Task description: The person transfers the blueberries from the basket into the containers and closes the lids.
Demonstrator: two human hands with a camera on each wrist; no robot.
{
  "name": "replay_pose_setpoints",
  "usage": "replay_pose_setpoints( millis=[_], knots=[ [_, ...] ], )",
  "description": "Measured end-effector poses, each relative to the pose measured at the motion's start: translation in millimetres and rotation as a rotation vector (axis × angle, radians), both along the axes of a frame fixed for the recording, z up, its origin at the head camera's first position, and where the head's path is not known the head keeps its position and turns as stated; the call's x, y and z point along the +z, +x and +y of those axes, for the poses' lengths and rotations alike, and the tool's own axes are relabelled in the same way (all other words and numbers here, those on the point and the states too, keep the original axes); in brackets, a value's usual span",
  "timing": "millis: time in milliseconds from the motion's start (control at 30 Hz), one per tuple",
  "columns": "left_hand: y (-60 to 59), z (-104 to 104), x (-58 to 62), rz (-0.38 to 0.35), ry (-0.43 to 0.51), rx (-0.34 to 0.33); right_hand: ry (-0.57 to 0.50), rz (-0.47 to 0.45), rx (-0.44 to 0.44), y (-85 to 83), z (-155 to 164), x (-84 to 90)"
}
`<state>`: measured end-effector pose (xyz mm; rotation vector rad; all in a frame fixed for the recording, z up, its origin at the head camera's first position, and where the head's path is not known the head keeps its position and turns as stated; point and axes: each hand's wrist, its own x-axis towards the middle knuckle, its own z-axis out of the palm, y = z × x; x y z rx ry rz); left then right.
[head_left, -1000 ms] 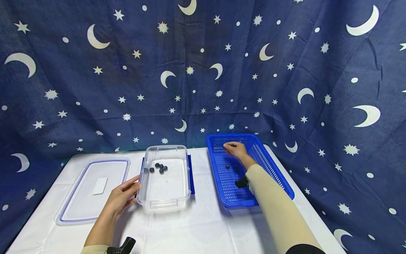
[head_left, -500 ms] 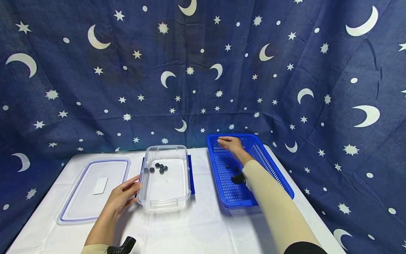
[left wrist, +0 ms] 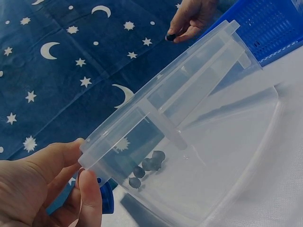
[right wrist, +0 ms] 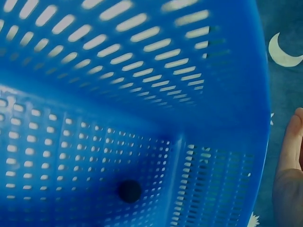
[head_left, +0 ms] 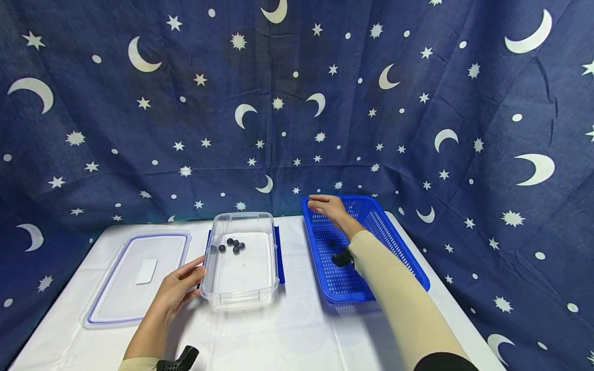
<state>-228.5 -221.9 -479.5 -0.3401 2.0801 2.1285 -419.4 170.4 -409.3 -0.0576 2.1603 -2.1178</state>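
Note:
My left hand (head_left: 178, 286) grips the left wall of a clear plastic box (head_left: 238, 298), thumb and fingers at its rim in the left wrist view. Inside the box, several blueberries (head_left: 236, 245) lie grouped toward the far end. Over the far left corner of a blue perforated basket (head_left: 319, 273) is my right hand (head_left: 330, 208). Its thumb and fingers pinch one blueberry (left wrist: 171, 37), best seen in the left wrist view. Another blueberry (right wrist: 129, 191) lies on the basket floor; my right forearm covers part of that floor in the head view.
A clear lid (head_left: 113, 296) with a blue seal lies flat left of the box, a small white rectangle (head_left: 146, 271) on it. Blue clip flaps (head_left: 279, 255) hang at the box's sides. Behind the white-covered table (head_left: 297, 340) hangs a blue moon-and-star curtain (head_left: 297, 129).
My right hand has moved left and away from me, from above the basket's inside to its far left corner. My left hand and the box have stayed in place.

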Motion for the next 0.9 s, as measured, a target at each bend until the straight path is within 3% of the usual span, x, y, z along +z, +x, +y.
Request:
replay_pose_setpoints(
  millis=[900],
  knots=[
    [-0.6, -0.6, 0.2, 0.007, 0.009, 0.000, 0.056, 0.047, 0.131, 1.7, -47.5, 8.4]
  ],
)
